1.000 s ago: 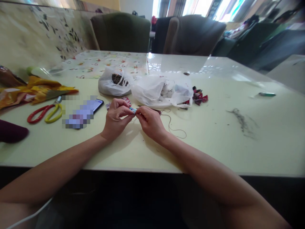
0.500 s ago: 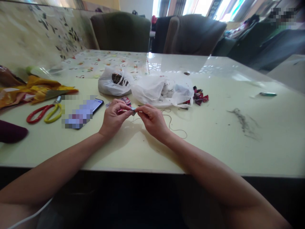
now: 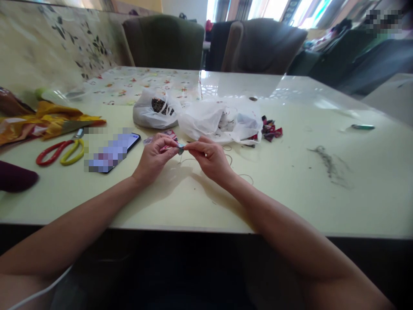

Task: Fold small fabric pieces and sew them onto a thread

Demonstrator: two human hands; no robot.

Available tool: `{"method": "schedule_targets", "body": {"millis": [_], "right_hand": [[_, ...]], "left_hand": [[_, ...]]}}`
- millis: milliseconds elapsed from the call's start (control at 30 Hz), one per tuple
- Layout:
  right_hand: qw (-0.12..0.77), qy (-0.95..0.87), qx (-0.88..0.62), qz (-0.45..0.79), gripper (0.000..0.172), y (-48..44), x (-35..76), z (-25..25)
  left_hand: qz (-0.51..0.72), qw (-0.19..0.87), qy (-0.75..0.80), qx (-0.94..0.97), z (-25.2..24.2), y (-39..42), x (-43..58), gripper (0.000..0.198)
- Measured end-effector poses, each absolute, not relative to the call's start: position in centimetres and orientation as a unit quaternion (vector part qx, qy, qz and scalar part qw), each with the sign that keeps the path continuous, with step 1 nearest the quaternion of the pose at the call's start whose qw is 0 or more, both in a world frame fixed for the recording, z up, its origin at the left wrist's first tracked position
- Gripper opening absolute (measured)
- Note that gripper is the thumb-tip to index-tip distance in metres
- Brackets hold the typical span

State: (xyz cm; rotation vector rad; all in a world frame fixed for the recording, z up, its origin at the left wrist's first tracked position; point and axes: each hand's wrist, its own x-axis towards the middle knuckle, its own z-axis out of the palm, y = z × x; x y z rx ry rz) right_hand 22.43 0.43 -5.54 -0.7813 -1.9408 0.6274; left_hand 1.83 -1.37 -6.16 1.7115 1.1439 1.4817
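Observation:
My left hand (image 3: 154, 157) and my right hand (image 3: 210, 158) meet just above the pale table (image 3: 290, 189), fingertips pinched together on a small folded colourful piece (image 3: 179, 149) of red and blue material. A thin thread (image 3: 240, 175) trails from the piece under my right hand and loops on the table. Just behind my hands lie two white plastic bags: one (image 3: 151, 113) holding dark bits, the other (image 3: 222, 121) crumpled and larger. A small heap of red folded pieces (image 3: 271, 130) sits at the right of the larger bag.
Red-and-yellow scissors (image 3: 61, 151) and a phone (image 3: 112, 152) lie left of my hands. Yellow and orange wrapping (image 3: 48, 121) and a dark cloth (image 3: 14, 176) are at the far left. A smear of dark debris (image 3: 327, 162) and a small lighter (image 3: 362, 127) are at right. Chairs (image 3: 164, 42) stand behind the table.
Both hands have shifted slightly away from me and turned the small piece between the fingertips; my right hand has lifted a little, pulling the thread.

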Motion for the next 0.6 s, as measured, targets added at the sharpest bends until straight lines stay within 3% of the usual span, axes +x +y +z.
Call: {"method": "schedule_targets", "body": {"millis": [133, 467, 600], "right_hand": [[0.449, -0.794, -0.313, 0.265, 0.018, 0.73, 22.73, -5.37], [0.427, -0.804, -0.296, 0.29, 0.018, 1.11, 22.87, -5.4], [0.442, -0.8, -0.279, 0.293, 0.017, 1.05, 22.71, -5.69]], "left_hand": [[0.554, 0.316, 0.418, 0.647, -6.36, -1.14, 1.77, 0.015], [0.515, 0.511, 0.375, 0.577, -5.89, -1.23, 2.27, 0.023], [0.496, 0.541, 0.37, 0.569, -5.61, -1.4, 2.27, 0.023]]}}
